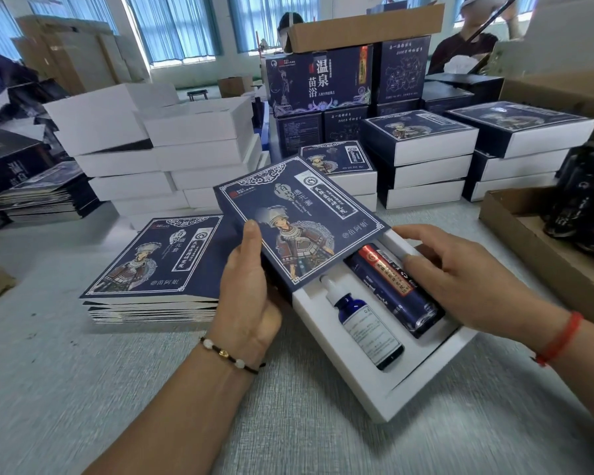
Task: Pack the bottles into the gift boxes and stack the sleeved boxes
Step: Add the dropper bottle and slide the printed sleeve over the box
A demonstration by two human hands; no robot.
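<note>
While the left hand grips the blue sleeve half over the white tray — two bottles inside; right hand fingers rest, relaxed, on the tray's edge.

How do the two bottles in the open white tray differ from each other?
The dropper bottle has a white cap and white label; the dark bottle carries a red and gold label. The dropper bottle looks slimmer and lies uncovered; the right hand rests over the dark bottle. Both are blue, lying side by side.

Two hands — two bottles — one open gift box.
</note>
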